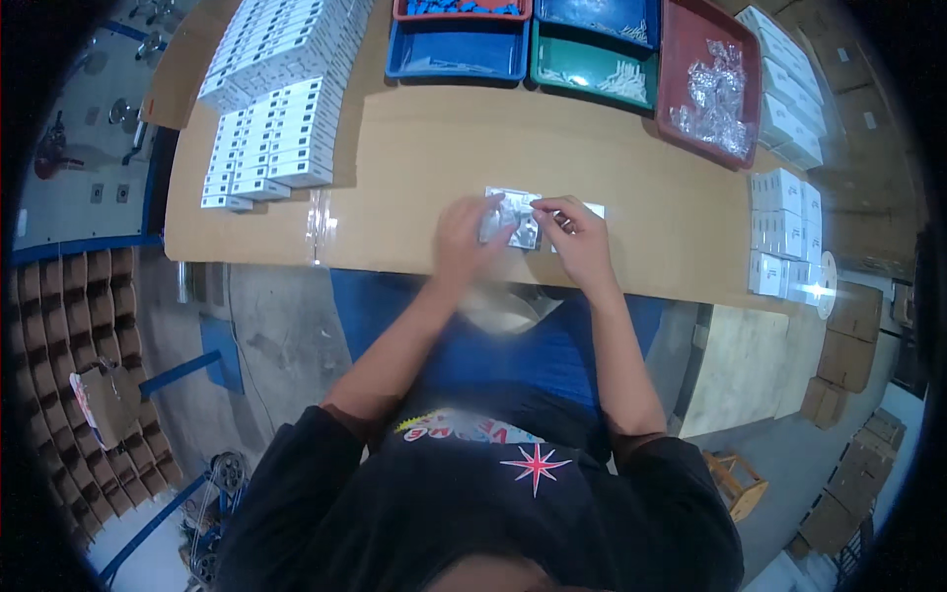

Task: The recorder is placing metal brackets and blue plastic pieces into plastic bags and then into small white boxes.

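Near the table's front edge I hold a small clear plastic bag (pixel 515 221) with shiny contents too small to name. My left hand (pixel 468 240), slightly blurred, grips its left side with thumb and fingers. At the upper right of the bag, my right hand (pixel 580 237) pinches the edge between thumb and forefinger. A flat white piece (pixel 595 210) shows partly behind the right hand; its kind is unclear. Below the hands, a pale, blurred sheet-like thing (pixel 508 308) lies over my lap.
Stacked small white boxes (pixel 271 138) stand at the table's left, with more boxes (pixel 784 232) at the right. Along the back sit blue trays (pixel 393 61), a green tray (pixel 592 87) with white parts and a red tray (pixel 742 148) of clear bags. Cardboard dividers (pixel 69 345) are left.
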